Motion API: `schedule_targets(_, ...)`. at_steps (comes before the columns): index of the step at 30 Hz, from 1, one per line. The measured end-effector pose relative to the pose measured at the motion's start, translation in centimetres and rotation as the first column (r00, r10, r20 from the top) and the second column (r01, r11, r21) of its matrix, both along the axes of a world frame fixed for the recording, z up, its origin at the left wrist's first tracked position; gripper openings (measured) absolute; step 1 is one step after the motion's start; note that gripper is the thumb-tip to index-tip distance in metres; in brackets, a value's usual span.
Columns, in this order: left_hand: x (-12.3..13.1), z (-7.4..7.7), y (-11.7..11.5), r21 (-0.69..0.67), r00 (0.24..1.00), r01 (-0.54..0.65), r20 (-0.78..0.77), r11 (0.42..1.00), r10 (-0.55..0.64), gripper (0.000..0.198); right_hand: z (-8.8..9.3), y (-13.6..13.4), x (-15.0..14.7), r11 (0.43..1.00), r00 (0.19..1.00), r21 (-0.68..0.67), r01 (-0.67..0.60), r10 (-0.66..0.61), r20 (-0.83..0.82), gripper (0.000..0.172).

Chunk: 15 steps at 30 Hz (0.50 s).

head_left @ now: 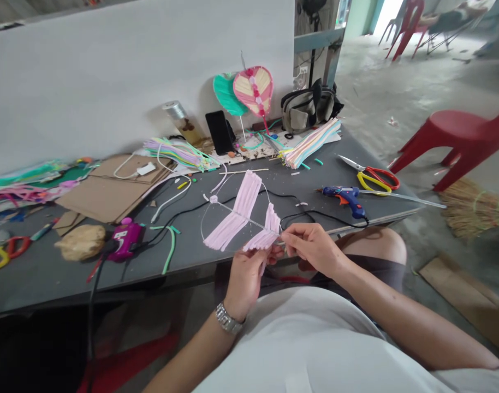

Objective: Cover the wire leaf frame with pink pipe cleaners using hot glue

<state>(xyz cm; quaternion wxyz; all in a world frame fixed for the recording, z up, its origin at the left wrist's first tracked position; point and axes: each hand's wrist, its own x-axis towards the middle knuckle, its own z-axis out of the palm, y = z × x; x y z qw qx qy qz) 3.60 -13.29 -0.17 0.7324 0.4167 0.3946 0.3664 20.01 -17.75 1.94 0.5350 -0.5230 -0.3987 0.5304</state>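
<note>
Head view: I see a pale-pink, fuzzy-strip panel on a thin round wire frame (248, 197) above the dark grey table's (188, 245) front edge, left hand (246, 270) curled gripping its lower end, right hand (315, 248) pinched closed on its central stem.

You can pass low over the bare desk (188, 240) between the green strips (170, 248) and the pink frame (246, 202). Behind that frame, a black cord (280, 195) lies across your way; to your right, the glue gun (344, 197) and the scissors (364, 170) beside it block a flat sweep.
</note>
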Motion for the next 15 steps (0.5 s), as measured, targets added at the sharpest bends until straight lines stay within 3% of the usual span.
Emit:
schedule_targets(9,0.51,0.24,-0.53,-0.001,1.000,0.009,-0.020,1.000,-0.009,0.015,-0.93,0.13,-0.40,0.999,0.997,-0.033,0.010,-0.012,-0.078,0.033)
schedule_targets(15,0.07,-0.70,-0.47,0.077,0.996,0.074,-0.060,0.994,-0.070,0.014,-0.63,0.08,-0.48,0.998,0.996,-0.055,-0.017,0.012,-0.086,0.031)
